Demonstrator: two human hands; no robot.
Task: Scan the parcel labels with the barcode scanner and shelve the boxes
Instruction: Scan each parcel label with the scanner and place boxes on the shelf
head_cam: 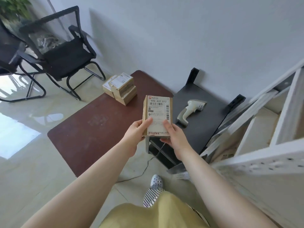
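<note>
I hold a small cardboard parcel (158, 111) in front of me, its white shipping label with barcodes facing up. My left hand (137, 134) grips its lower left edge, thumb on the label. My right hand (174, 137) grips its lower right edge, thumb on top as well. The parcel hovers above the gap between the brown table (92, 125) and a black stand (205, 116). A beige barcode scanner (191, 111) lies on the black stand, just right of the parcel. A stack of several more labelled boxes (120, 88) sits at the brown table's far end.
White metal shelving (266, 122) fills the right side, with cardboard boxes on its lower levels. Two black mesh chairs (62, 51) stand at the back left. A cable (144, 168) runs across the tiled floor near my slippered foot (156, 181).
</note>
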